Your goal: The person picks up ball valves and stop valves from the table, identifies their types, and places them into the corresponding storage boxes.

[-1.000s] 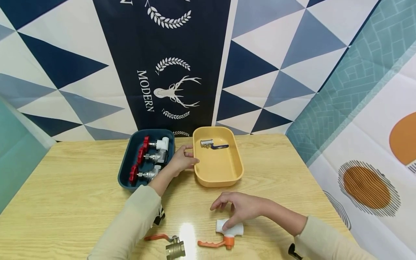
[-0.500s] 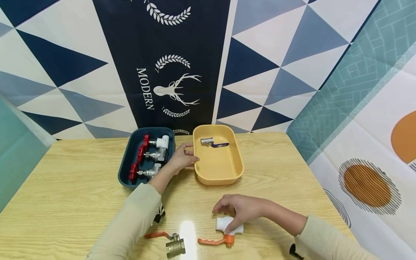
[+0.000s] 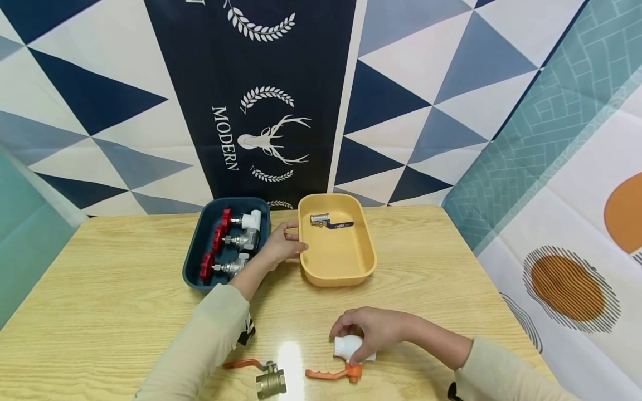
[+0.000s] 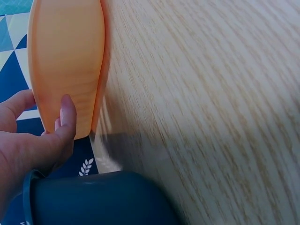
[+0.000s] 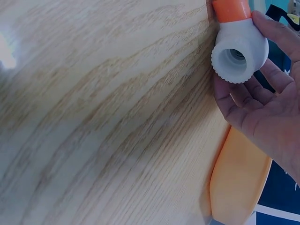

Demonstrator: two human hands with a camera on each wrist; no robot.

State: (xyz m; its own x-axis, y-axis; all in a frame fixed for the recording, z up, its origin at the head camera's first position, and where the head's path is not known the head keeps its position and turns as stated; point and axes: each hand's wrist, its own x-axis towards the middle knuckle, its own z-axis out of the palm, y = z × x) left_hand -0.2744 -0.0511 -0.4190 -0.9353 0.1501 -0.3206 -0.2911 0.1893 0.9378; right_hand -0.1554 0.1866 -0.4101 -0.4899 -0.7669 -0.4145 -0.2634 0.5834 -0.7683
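My left hand (image 3: 281,246) grips the left rim of a yellow plastic tray (image 3: 337,281), thumb over the edge and fingers along the outer wall. Inside that tray lies a small metal ball valve (image 3: 319,219) with a blue lever. Nearer the front, my right hand (image 3: 379,329) holds a white plastic ball valve (image 3: 346,347) with an orange lever, its thumb on the near side and the other fingers curled behind. The right wrist view shows the ribbed round opening of this white valve (image 5: 241,47) facing the camera, close over the tabletop.
A dark blue tray (image 3: 188,268) stands left of the yellow one, holding several valves (image 3: 217,238) with red handwheels. On the front of the wooden table (image 3: 115,312) lies a brass ball valve (image 3: 271,384) with a red lever. A patterned cloth (image 3: 396,111) hangs behind the table.
My right hand has come down and slightly nearer, its fingers closing round the white valve. My left hand keeps its grip on the yellow tray.
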